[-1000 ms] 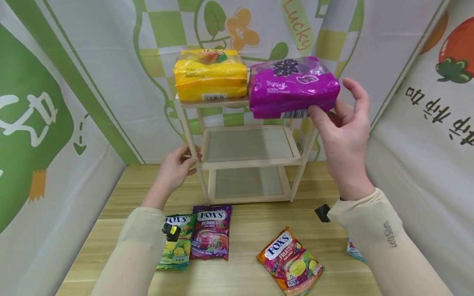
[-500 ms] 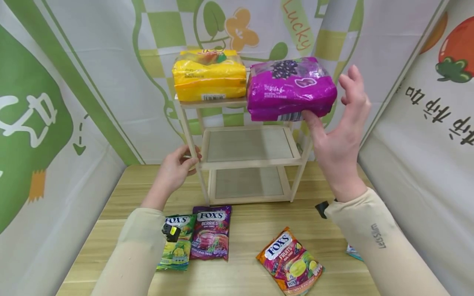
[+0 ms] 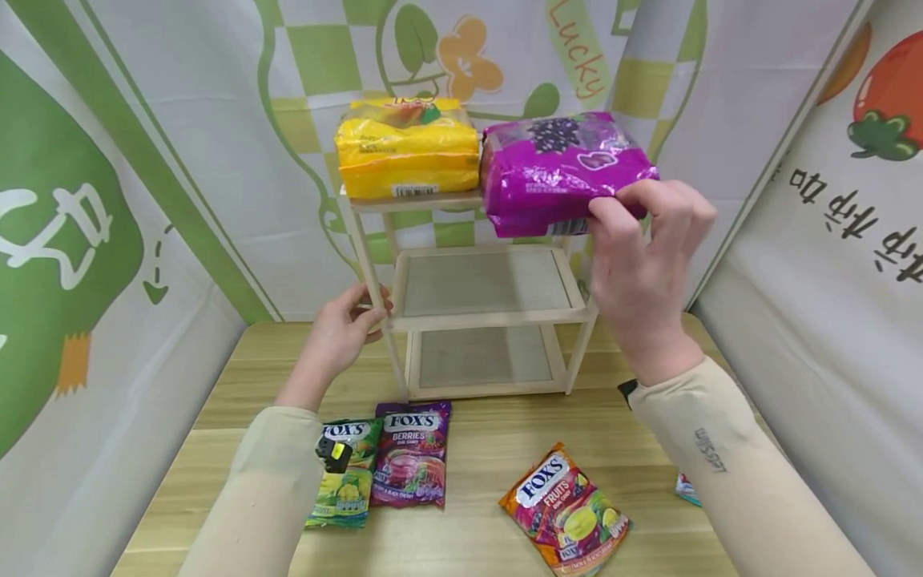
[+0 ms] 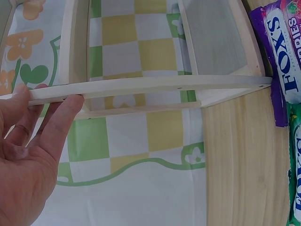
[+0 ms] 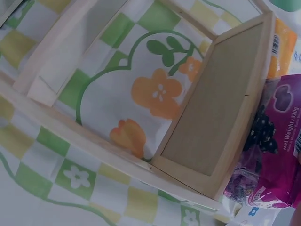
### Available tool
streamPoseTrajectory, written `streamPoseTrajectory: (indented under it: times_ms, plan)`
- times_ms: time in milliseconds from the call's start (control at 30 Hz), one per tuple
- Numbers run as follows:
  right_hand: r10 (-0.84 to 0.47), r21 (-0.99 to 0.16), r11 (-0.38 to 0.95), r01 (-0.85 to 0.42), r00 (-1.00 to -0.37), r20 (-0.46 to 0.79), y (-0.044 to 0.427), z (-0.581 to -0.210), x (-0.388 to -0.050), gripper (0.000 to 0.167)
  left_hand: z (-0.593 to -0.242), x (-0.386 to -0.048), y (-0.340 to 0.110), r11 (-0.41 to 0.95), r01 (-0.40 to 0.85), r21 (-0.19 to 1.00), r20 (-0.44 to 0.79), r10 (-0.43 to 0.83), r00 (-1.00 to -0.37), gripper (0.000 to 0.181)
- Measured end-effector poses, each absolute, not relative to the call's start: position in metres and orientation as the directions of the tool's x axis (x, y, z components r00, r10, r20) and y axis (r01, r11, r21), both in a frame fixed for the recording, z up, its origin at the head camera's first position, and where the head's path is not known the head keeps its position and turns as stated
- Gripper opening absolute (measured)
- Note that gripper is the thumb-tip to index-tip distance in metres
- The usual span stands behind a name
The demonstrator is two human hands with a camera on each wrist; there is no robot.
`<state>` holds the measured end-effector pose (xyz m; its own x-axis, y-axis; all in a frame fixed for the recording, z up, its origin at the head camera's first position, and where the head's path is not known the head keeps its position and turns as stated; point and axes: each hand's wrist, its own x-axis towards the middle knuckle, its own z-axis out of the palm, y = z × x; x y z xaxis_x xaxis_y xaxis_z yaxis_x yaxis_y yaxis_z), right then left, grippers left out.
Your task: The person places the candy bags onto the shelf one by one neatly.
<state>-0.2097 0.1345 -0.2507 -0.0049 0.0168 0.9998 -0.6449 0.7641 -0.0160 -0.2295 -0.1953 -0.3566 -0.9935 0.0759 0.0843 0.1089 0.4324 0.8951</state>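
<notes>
A small three-tier wooden shelf (image 3: 490, 320) stands on the table. My left hand (image 3: 340, 332) grips its left post between thumb and fingers; the left wrist view shows the fingers (image 4: 63, 115) against that post. On the top tier, at the right, lies a purple food pack (image 3: 562, 172) printed with dark berries. Its front overhangs the tier's edge slightly. My right hand (image 3: 649, 272) pinches the pack's lower front right corner with curled fingers. Beside it on the left sits a yellow food pack (image 3: 407, 152). The right wrist view shows the purple pack (image 5: 277, 136) at its edge, the hand mostly cut off.
Candy bags lie on the wooden table (image 3: 476, 521) before the shelf: a green one (image 3: 342, 489) partly behind my left sleeve, a purple one (image 3: 409, 457) and an orange one (image 3: 566, 513). A blue-edged packet (image 3: 687, 487) peeks out by my right sleeve. Printed cloth walls (image 3: 808, 264) enclose the table.
My right hand has moved left, and its fingers, raised off the pack half a second ago, have come down onto its front corner. The pack has shifted only slightly. The left hand stays put.
</notes>
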Motion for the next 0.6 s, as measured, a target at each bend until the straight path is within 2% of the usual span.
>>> streamPoseTrajectory:
  times_ms: [133,267,400,600]
  plan:
    - [-0.077,0.087,0.778,-0.623,0.043,0.996,0.133,-0.254,-0.213,0.023,-0.357,-0.229,-0.195,0.43,0.109,0.896,0.084,0.077,-0.994,0.027]
    - [-0.117,0.133,0.786,-0.603,0.066,0.991,0.133,-0.257,-0.214,0.025,-0.358,-0.229,-0.195,0.432,0.111,0.895,0.086,0.077,-0.993,0.027]
    - [-0.144,0.157,0.801,-0.577,0.069,0.987,0.134,-0.26,-0.214,0.031,-0.358,-0.229,-0.195,0.433,0.113,0.894,0.089,0.076,-0.993,0.027]
    - [-0.204,0.184,0.794,-0.579,0.032,0.978,0.135,-0.265,-0.214,0.043,-0.357,-0.229,-0.195,0.426,0.105,0.899,0.082,0.072,-0.994,0.027]
